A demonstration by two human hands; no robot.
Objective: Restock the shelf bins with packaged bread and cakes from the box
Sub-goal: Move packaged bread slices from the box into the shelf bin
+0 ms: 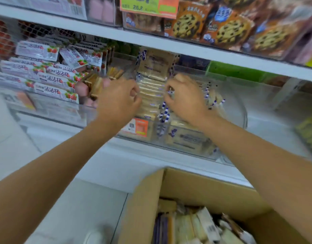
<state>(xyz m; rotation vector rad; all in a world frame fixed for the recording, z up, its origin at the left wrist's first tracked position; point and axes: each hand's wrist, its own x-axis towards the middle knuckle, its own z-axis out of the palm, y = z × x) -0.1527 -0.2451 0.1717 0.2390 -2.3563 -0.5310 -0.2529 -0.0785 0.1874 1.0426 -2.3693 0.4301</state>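
Mid-restock, I'd say. Both hands are up in the clear bin (239,124) at 12 o'clock. The left hand (119,99) is curled onto the left edge of the upright row of cakes (150,92), and the right hand (184,99) is pinching its right edge, like squaring the row up (blurry, so that's my read). The bin looks partly filled, with room toward 3 o'clock. The box (195,187) at 6 o'clock has plenty of packs (186,226) in it, so lots left to shelve.
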